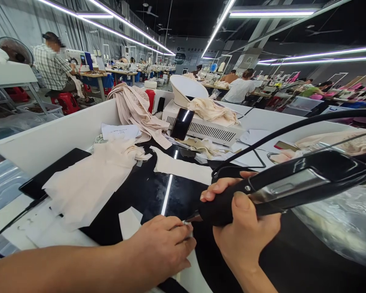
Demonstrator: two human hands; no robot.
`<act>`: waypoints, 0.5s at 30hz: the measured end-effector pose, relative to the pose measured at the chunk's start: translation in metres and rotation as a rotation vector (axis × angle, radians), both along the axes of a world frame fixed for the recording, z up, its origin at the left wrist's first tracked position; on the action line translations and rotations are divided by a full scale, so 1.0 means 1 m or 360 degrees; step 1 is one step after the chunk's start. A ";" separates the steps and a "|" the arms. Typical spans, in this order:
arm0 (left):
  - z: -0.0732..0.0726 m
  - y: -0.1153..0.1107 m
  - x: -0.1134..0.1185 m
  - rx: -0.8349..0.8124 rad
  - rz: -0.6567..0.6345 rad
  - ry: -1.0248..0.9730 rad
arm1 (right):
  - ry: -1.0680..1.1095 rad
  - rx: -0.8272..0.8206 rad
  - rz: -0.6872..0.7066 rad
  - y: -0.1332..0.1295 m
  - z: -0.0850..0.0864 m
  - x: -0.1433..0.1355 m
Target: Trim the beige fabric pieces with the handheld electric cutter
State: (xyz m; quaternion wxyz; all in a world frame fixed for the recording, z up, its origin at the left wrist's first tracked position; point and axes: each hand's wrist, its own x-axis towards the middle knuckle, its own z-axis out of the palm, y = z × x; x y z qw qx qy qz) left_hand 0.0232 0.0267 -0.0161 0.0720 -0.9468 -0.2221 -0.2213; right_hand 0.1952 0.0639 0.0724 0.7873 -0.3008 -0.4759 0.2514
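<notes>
My right hand [247, 228] is wrapped round a black handheld tool [274, 187] with a silver panel and a cable at its rear. The tool's narrow metal tip points left and meets the fingertips of my left hand [164, 248]. Those fingers are closed on a pale fabric piece [193, 270], which hangs down below them and is partly hidden. Another pale piece [129, 221] lies just behind my left hand on the black glossy surface [143, 195]. Farther back rests a curved cream piece [183, 167].
A stack of pale fabric [94, 183] covers the left side. Behind are draped beige strips [134, 106], a phone [182, 124] and a white machine [207, 126] with cloth on it. A clear plastic bag [341, 224] lies right. Seated people work beyond the white partition [55, 138].
</notes>
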 end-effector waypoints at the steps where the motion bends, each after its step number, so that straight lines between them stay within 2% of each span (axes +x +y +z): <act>1: 0.000 0.000 0.000 0.0000 -0.0004 -0.0004 | 0.0002 -0.0008 0.0000 0.000 0.000 0.000; 6: 0.004 0.002 -0.004 -0.0037 0.0003 -0.0039 | 0.0004 -0.0039 -0.0020 -0.002 0.005 0.008; 11: 0.017 0.021 -0.024 -0.0071 0.0113 0.0022 | -0.0086 -0.0165 -0.0111 -0.013 0.020 0.033; 15: 0.026 0.031 -0.034 0.0025 0.0156 -0.0031 | -0.0062 -0.0203 -0.0103 -0.030 0.025 0.048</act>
